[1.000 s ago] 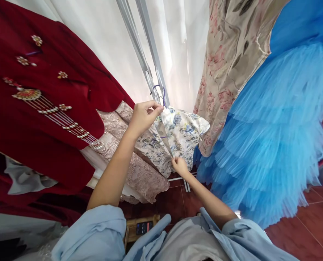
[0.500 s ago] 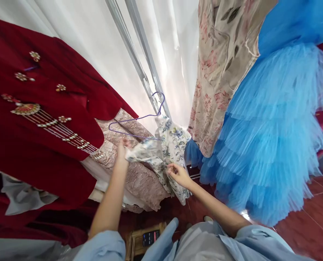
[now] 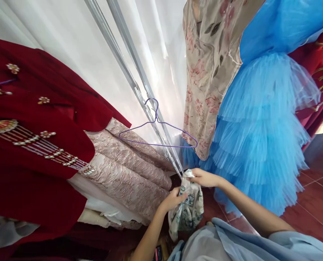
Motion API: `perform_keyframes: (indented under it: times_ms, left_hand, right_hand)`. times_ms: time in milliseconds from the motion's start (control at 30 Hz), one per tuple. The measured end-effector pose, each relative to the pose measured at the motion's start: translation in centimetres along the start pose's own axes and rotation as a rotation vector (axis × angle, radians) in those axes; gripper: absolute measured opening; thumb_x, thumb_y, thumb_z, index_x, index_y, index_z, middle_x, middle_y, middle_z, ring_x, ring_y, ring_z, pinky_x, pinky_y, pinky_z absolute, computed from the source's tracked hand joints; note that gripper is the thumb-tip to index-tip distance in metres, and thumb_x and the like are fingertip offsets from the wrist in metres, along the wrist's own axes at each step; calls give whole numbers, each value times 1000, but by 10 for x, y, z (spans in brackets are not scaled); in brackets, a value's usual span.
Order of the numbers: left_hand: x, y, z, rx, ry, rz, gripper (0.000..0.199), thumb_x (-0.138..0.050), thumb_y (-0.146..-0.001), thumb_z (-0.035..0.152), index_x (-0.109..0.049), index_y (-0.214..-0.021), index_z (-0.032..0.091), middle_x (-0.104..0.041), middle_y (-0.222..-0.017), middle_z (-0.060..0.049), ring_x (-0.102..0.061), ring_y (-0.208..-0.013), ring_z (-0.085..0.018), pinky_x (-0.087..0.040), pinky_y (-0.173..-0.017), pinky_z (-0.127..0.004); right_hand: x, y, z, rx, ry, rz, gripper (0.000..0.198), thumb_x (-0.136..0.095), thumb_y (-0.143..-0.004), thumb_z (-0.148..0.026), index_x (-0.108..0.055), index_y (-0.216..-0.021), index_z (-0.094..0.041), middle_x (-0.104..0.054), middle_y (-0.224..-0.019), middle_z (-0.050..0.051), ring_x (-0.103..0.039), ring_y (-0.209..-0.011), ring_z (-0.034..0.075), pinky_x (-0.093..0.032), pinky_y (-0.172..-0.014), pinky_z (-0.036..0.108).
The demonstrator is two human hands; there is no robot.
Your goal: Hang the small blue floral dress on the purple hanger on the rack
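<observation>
A small white garment with a blue-green floral print (image 3: 190, 210) is bunched up between my hands, low in front of my body. My left hand (image 3: 175, 199) grips its left side, thumb on top of the cloth. My right hand (image 3: 203, 177) pinches its upper edge. Above them a thin purple hanger (image 3: 157, 145) hangs bare by its hook near the metal rails. Folds hide the garment's exact kind.
Dark red velvet clothing (image 3: 42, 163) with beaded brooches hangs left, beside a pink textured garment (image 3: 131, 174). To the right hang a beige floral dress (image 3: 202, 83) and a tiered blue tulle dress (image 3: 259, 127). Metal rails (image 3: 129, 61) run before a white curtain (image 3: 69, 43).
The floral garment has come off the purple hanger and moved down toward my body. My left hand has moved right and down to hold it; the view has shifted a little.
</observation>
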State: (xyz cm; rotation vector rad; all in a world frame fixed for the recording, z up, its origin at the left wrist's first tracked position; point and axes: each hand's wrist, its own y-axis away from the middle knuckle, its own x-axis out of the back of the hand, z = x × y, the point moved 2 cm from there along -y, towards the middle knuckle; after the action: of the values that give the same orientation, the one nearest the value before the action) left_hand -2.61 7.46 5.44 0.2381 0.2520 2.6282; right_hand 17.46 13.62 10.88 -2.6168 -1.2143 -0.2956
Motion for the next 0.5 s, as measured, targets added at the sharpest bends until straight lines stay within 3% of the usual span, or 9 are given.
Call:
perform_keyframes:
  times_ms: [100,233,367,500]
  left_hand:
    - [-9,11,-16,56,-9,-51,47,-73,-78,56,-73,-108,20,-73,-111,-9,-63,-115,-33,-46,-108,-45]
    - [6,24,-11,11,-176,200,28,-63,-82,41,-73,-99,20,-73,-102,-7,-64,-108,-31,-49,-102,-43]
    - [31,49,12,-6,-312,380,26,-56,-83,43,-69,-84,21,-68,-81,-5,-63,-91,-29,-53,-86,-39]
    - [67,79,37,-39,-396,468,27,-53,-82,43,-65,-81,19,-64,-78,-4,-59,-79,-25,-49,-73,-33]
  right_hand:
    - [47,29,-39,22,120,162,24,-51,-95,-34,-63,-83,-17,-63,-80,3,-54,-73,16,-45,-71,28]
    - [99,43,-74,91,238,442,21,-55,-91,-32,-71,-91,-18,-69,-81,5,-60,-73,19,-47,-72,29]
    - [126,-3,-84,219,196,612,29,-60,-90,-41,-76,-99,-19,-74,-98,9,-66,-93,24,-50,-87,35]
    - [122,-75,-79,164,-79,471,48,-56,-92,-54,-74,-111,-13,-72,-89,6,-65,-86,20,-51,-83,32]
